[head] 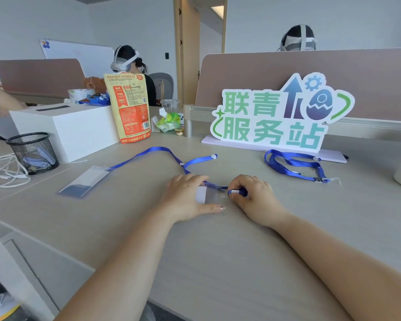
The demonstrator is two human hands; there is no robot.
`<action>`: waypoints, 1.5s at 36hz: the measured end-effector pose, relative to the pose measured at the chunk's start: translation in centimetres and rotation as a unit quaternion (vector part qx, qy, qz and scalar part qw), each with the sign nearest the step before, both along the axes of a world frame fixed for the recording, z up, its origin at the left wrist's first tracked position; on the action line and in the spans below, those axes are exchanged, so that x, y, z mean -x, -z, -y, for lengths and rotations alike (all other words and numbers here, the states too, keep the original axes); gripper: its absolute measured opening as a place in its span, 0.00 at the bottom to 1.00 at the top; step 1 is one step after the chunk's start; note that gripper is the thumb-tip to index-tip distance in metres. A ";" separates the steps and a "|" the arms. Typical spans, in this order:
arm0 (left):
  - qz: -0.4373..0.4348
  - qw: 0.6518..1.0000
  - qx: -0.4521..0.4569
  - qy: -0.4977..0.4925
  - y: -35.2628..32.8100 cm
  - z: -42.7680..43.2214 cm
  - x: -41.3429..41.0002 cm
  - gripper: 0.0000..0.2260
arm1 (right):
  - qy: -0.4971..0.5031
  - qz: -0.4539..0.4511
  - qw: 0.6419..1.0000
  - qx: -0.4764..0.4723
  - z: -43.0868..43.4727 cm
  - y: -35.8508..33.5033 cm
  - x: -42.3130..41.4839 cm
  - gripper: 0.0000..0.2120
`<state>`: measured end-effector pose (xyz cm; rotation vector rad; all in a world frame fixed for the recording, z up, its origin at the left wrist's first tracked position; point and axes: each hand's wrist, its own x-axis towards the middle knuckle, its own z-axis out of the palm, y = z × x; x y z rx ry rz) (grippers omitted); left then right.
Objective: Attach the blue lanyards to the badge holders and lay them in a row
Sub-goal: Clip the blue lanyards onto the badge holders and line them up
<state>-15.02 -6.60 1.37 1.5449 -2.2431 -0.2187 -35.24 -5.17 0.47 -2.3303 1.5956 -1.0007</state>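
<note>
A clear badge holder [208,195] lies on the desk between my hands. My left hand [186,196] holds its left side, fingers curled over the top and thumb along the bottom edge. My right hand [252,196] pinches the clip end of a blue lanyard [196,160] at the holder's right end; the strap loops back across the desk. A second badge holder [85,180] lies at the left with a blue lanyard [134,157] joined to its top. A third blue lanyard [294,164] lies loose at the right, in front of the sign.
A standing sign [278,117] with green characters is at the back right. A white box [65,128], an orange snack pouch [130,107], a black mesh cup [33,152] and white cables [4,172] crowd the left. Two people wearing headsets sit behind the dividers.
</note>
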 end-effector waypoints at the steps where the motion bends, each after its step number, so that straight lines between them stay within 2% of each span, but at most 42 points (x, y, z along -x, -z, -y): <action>1: 0.005 1.000 0.014 -0.005 0.0 0.1 0.0 0.38 | -0.002 0.002 1.000 0.001 0.0 0.0 0.0 0.08; 9: -0.049 0.996 0.080 -0.008 -0.3 0.0 0.2 0.34 | -0.013 0.000 1.000 -0.009 0.2 0.2 0.0 0.08; 14: -0.082 0.994 0.075 0.011 -0.5 -0.3 0.4 0.36 | -0.031 0.028 0.999 -0.018 -0.1 -0.1 -0.1 0.07; 24: -0.113 0.989 0.088 0.035 -0.3 -0.3 0.5 0.32 | -0.036 0.006 0.999 -0.026 -0.1 -0.1 -0.1 0.05; 31: -0.103 0.991 0.085 0.032 -0.3 -0.3 0.5 0.32 | -0.037 0.032 0.998 -0.045 -0.2 -0.4 -0.2 0.09; 35: -0.084 0.992 0.081 0.037 -0.3 -0.4 0.6 0.32 | -0.032 0.039 0.997 -0.051 -0.1 -0.3 -0.1 0.07; 40: -0.097 0.991 0.083 0.047 -0.3 -0.7 0.7 0.32 | 0.002 0.031 0.998 -0.053 0.1 -0.2 0.0 0.08; 45: -0.061 0.993 0.098 0.003 -0.2 -0.1 0.1 0.34 | 0.050 0.026 0.998 -0.015 0.8 0.0 0.4 0.06; 48: -0.049 0.995 0.080 -0.023 0.0 0.2 -0.2 0.32 | 0.035 0.024 0.998 -0.037 1.2 0.4 0.7 0.08; 51: -0.046 0.997 0.056 -0.030 0.0 0.0 -0.3 0.32 | 0.032 0.008 0.997 -0.075 1.4 0.9 0.7 0.06; 54: -0.058 0.997 0.048 -0.032 0.3 0.0 -0.3 0.30 | 0.055 -0.021 0.995 -0.079 1.2 0.9 0.5 0.15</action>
